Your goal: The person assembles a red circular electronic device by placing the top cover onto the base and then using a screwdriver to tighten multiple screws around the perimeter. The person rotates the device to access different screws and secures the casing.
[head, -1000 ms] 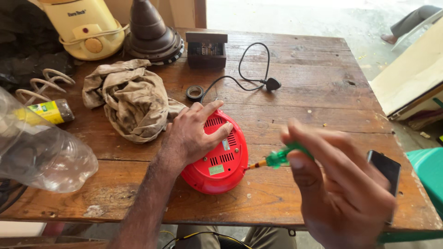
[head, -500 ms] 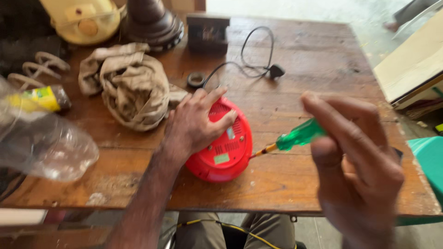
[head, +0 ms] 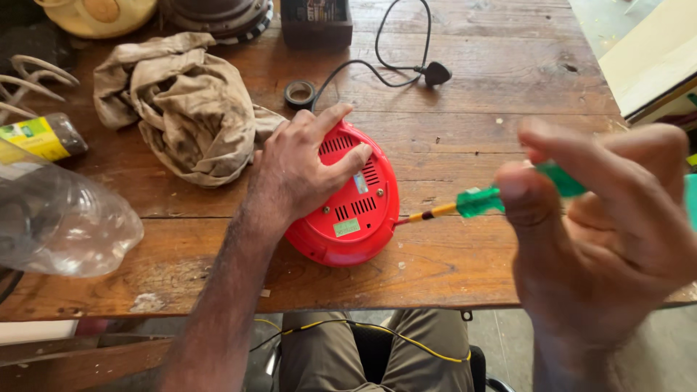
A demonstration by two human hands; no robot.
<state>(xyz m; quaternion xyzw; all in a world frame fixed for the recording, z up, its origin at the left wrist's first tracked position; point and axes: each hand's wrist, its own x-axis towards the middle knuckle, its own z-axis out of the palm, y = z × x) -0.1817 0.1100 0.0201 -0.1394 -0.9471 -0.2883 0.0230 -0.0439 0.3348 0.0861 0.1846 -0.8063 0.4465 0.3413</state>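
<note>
A round red appliance [head: 348,210] lies upside down near the front edge of the wooden worktop [head: 508,94], its vented base facing up. The left hand [head: 301,170] rests flat on the left part of that base, fingers [head: 330,116] spread apart and pressing down rather than gripping. The right hand [head: 610,225], close to the camera and blurred, has its fingers clamped on the green handle of a screwdriver [head: 475,202]; the yellow-banded shaft points left, and its tip meets the right edge of the red appliance. A black power cord [head: 396,62] runs from the appliance toward the far side and ends in a plug. Just left of the appliance lies a crumpled dirty cloth [head: 185,109], with a roll of black tape [head: 299,93] beside it. A clear plastic bottle [head: 62,218] lies at the left edge.
</note>
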